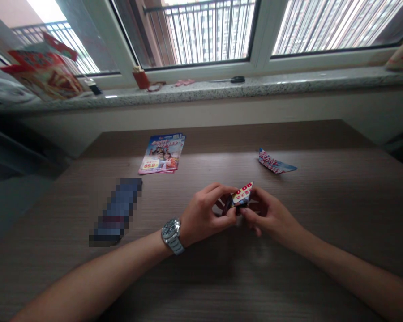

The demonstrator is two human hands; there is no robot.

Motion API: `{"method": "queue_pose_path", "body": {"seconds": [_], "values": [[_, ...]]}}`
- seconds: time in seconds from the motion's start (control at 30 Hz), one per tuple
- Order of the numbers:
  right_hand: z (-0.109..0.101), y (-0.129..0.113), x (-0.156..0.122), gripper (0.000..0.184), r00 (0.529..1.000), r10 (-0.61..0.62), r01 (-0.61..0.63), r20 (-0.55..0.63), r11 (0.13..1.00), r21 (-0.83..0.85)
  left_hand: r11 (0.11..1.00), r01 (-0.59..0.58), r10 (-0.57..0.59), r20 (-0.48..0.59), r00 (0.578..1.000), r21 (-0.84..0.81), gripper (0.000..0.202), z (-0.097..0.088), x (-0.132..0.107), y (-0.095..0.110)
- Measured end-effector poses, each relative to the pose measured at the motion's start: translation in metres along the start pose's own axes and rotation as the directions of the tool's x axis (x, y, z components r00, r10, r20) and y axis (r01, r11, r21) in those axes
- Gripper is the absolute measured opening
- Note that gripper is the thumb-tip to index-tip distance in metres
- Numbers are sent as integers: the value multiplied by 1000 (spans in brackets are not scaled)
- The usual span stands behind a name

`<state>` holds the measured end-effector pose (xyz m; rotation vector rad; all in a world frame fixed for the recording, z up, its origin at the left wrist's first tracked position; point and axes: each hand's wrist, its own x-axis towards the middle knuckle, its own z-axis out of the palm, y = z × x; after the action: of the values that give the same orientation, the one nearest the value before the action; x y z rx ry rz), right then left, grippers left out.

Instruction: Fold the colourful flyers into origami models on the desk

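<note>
A small piece of folded printed paper (242, 195), yellow and white with red lettering, is held up between both hands over the table. My left hand (210, 209), with a metal watch (171, 229) on its wrist, pinches the paper's left side between thumb and fingers. On the opposite side, my right hand (270, 215) grips it with thumb and fingertips. The two thumbs almost meet at its lower edge. Fingers hide part of the folds. Beyond my right hand lies another folded paper piece (274, 163), blue with red and white print.
A stack of printed flyers (163, 154) lies at the table's back left. Nearer me is a blurred-out dark flat object (119, 210). Along the granite windowsill (195, 91) are a red food bag (50, 74), a small red bottle (141, 78) and a black-handled tool (237, 79).
</note>
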<state>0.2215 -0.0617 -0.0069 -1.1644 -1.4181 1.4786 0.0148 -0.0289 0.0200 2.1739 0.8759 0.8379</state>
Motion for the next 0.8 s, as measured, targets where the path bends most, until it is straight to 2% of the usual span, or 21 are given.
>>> {"method": "queue_pose_path", "body": {"seconds": [0.23, 0.43, 0.63, 0.8], "values": [[-1, 1, -1, 29, 1000, 4, -5, -12, 1000, -24, 999, 12, -12, -13, 1000, -44, 37, 0, 0, -1], [-2, 2, 1, 33, 1000, -5, 5, -7, 1000, 6, 999, -17, 16, -24, 1000, -48, 34, -1, 2, 0], [-4, 3, 5, 38, 1000, -16, 13, 22, 992, 128, 998, -56, 56, 12, 998, 2, 39, -3, 1, -1], [-3, 3, 3, 35, 1000, -26, 24, 16, 996, 90, 997, -72, 72, -19, 997, 36, 39, -3, 1, -2]]}}
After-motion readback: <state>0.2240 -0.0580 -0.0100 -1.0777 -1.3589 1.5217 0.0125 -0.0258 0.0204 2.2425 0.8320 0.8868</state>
